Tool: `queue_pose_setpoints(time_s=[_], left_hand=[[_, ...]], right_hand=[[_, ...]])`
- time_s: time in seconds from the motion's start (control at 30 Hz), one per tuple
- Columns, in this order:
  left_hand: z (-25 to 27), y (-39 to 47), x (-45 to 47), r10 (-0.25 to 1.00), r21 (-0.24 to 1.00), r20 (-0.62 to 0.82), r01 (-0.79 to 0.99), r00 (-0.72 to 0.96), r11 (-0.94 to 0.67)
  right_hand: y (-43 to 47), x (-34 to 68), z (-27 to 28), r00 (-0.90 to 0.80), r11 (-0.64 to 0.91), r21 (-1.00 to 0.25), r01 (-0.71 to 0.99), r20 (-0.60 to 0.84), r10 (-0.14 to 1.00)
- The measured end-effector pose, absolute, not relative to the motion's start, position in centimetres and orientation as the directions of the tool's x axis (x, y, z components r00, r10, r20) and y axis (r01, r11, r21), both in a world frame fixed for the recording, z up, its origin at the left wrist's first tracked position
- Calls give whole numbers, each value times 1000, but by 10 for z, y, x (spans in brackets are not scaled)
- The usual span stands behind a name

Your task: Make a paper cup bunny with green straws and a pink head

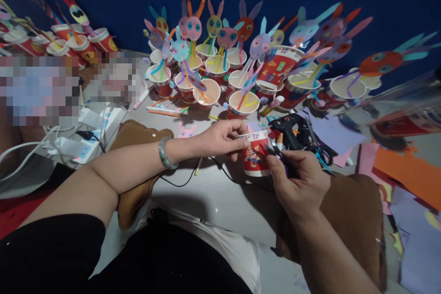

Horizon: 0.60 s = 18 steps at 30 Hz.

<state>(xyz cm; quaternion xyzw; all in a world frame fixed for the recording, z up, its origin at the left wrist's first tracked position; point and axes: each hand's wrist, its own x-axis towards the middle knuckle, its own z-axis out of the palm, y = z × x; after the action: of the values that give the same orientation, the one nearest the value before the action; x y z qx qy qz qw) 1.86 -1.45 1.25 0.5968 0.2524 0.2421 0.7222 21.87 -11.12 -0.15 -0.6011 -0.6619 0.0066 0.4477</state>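
My left hand (225, 140) pinches the rim of a red-and-white paper cup (254, 154) printed with a cartoon figure. The cup stands nearly upright above the table. In my right hand (299, 181) is a pair of scissors (272, 150) with dark pointed blades; its purplish handle is mostly hidden by the fingers. The blade tips are at the cup's right side, and I cannot tell whether they cut into it. Just behind the cup lies a black glue gun (287, 126).
Many finished paper cups (243, 103) with rabbit-faced paper puppets crowd the back. Coloured paper sheets (406, 179) lie at right. Brown cushions (351, 220) flank the work spot. White cables (31, 151) and a power strip (91, 140) are at left, near a blurred-out area.
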Motion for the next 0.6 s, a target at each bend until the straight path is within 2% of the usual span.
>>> queue_pose_setpoints(time_s=[0.23,0.6], left_hand=[[12,-15,17,653,972,-101,-64,751,225],[14,-14,18,630,975,-86,-63,772,211]], right_hand=[[-111,220,-3,105,304,-531,791,607,788],[-111,218,-1,86,322,-513,796,622,778]])
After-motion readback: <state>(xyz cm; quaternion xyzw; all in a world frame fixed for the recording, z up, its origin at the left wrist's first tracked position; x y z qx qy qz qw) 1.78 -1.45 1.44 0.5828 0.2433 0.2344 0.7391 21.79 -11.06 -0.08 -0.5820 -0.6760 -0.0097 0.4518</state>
